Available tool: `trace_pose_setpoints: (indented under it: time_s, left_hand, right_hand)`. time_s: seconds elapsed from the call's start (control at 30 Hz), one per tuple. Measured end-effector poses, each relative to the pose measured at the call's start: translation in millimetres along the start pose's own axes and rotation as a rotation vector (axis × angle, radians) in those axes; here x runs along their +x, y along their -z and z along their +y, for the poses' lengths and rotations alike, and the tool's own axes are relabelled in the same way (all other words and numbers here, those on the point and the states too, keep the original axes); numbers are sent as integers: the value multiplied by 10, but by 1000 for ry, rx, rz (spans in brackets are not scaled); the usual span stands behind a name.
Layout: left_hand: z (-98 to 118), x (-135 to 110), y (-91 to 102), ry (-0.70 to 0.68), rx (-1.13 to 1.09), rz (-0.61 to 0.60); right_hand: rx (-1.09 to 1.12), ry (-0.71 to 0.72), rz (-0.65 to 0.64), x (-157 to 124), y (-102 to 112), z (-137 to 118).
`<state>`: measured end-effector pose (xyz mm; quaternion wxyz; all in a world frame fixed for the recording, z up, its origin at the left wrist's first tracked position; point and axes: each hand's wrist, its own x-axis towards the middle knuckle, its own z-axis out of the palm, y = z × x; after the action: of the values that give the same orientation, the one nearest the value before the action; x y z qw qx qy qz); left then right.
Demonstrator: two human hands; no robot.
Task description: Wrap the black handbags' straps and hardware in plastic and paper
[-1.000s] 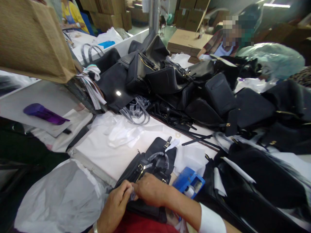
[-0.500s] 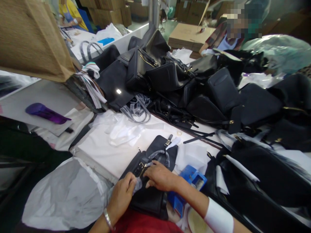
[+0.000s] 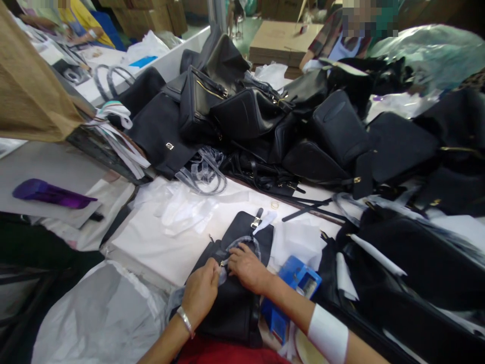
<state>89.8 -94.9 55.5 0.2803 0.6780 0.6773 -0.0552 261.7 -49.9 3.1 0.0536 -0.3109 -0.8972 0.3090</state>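
A black handbag (image 3: 231, 308) lies flat on the white table (image 3: 159, 247) right in front of me. My left hand (image 3: 200, 296) is closed, pinching a bit of clear plastic wrap (image 3: 223, 275) at the bag's metal clasp. My right hand (image 3: 248, 268) presses on the bag beside it, fingers curled on the same wrap and on the plastic-wrapped handle (image 3: 246, 241). A blue tape dispenser (image 3: 291, 290) sits just right of my right wrist.
A heap of black handbags (image 3: 273, 121) fills the far side of the table. Another black bag (image 3: 401, 283) lies at right. A white plastic sack (image 3: 98, 318) sits at lower left, a purple tool (image 3: 49, 193) at left, a person (image 3: 341, 35) beyond the heap.
Both hands have moved forward along the bag, from its near edge up to the clasp and wrapped handle. The view has tilted down a little.
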Motion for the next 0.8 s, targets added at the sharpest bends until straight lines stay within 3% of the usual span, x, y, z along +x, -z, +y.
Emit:
trace_pose_setpoints:
  time_s: [0.13, 0.33, 0.53, 0.67, 0.8]
  left_hand:
    - [133, 157, -20, -30, 133, -90]
    - [181, 297, -44, -27, 208, -124]
    - [410, 511, -171, -34, 295, -150]
    - [431, 590, -197, -51, 340, -164]
    - [444, 631, -201, -56, 386, -175]
  right_hand:
    - [154, -26, 13, -59, -131, 40]
    - [179, -222, 141, -131, -138, 214]
    - [267, -226, 204, -100, -310, 253]
    - [248, -408, 303, -240, -349, 287]
    - [219, -559, 257, -305, -356, 280]
